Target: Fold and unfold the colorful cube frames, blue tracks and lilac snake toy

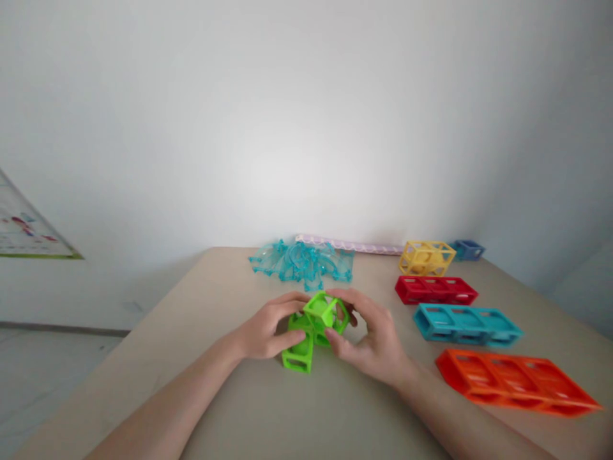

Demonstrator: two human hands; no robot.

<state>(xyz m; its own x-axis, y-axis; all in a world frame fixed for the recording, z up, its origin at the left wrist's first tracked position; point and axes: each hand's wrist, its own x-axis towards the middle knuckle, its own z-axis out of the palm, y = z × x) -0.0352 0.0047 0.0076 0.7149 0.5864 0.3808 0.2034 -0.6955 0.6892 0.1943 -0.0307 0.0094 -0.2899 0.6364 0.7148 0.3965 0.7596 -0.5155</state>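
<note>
A bright green piece made of open-frame cubes sits at the middle of the beige table. My left hand grips its left side, thumb low on the front. My right hand holds its right side, fingers curled over the top cube. One lower green cube rests on the table between my hands.
To the right lie an orange frame block, a teal one, a red one, a yellow one and a small blue one. A heap of clear teal pieces and a pale strip lie at the back by the wall.
</note>
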